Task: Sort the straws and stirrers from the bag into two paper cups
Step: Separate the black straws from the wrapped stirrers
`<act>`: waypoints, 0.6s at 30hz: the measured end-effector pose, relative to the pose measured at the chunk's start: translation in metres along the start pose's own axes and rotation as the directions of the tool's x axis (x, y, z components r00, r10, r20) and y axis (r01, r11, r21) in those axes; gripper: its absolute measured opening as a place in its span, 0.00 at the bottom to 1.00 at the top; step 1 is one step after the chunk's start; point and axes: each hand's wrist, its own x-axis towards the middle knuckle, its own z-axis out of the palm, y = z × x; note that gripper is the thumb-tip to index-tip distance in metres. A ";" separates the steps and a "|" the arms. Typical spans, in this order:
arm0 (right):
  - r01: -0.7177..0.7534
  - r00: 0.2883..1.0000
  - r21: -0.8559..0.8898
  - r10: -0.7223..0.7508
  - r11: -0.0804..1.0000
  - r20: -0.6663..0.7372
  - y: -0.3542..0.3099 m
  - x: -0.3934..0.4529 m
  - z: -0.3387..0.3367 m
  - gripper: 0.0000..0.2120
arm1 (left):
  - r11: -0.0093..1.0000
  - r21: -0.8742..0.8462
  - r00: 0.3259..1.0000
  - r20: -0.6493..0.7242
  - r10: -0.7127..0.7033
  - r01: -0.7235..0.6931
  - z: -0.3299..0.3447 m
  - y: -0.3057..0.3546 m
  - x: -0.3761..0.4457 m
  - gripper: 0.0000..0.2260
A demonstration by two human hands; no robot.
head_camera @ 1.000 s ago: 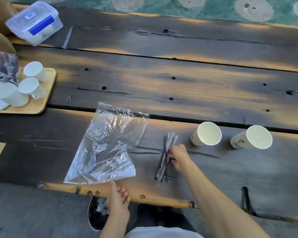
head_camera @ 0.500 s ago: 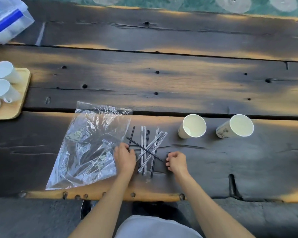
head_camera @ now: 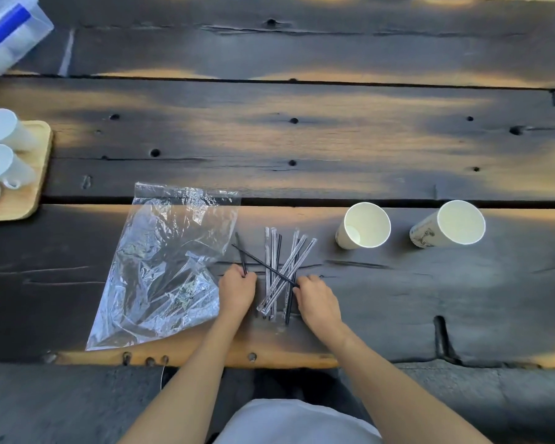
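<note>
Compared with half a second before, the right hand (head_camera: 316,299) had moved in, pinching the diagonal black stirrer (head_camera: 263,265). The left hand (head_camera: 237,290) pinched another black stirrer (head_camera: 240,253). The wrapped straws (head_camera: 281,270) lay on the counter (head_camera: 398,299) between bag (head_camera: 164,261) and paper cups (head_camera: 362,225)
</note>
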 end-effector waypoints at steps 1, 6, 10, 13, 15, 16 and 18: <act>-0.006 1.000 0.021 0.006 1.000 -0.007 -0.001 -0.002 -0.001 0.10 | 0.998 -0.067 1.000 0.006 -0.017 0.017 0.000 -0.001 0.000 0.11; -0.061 0.998 0.215 0.056 0.975 0.030 -0.012 -0.020 -0.001 0.13 | 0.822 -0.563 0.993 0.116 -0.026 0.088 -0.003 0.008 -0.014 0.09; -0.112 0.973 0.300 0.043 0.947 0.226 -0.024 -0.037 0.002 0.14 | 0.625 -0.768 0.974 0.222 0.053 0.141 -0.001 0.022 -0.025 0.10; -0.091 0.935 0.346 -0.040 0.934 0.353 -0.030 -0.041 -0.004 0.18 | 0.593 -0.781 0.964 0.265 0.028 0.198 0.003 0.022 -0.033 0.11; -0.112 0.915 0.453 -0.086 0.884 0.394 -0.030 -0.040 -0.014 0.20 | 0.575 -0.794 0.972 0.235 -0.010 0.198 0.002 0.019 -0.033 0.12; -0.139 0.934 0.495 -0.053 0.857 0.355 -0.026 -0.036 -0.017 0.20 | 0.581 -0.791 0.976 0.215 -0.031 0.192 -0.001 0.018 -0.031 0.11; -0.182 0.978 0.491 0.106 0.852 0.179 -0.012 -0.022 -0.018 0.17 | 0.639 -0.748 0.980 0.193 -0.047 0.178 -0.008 0.014 -0.026 0.09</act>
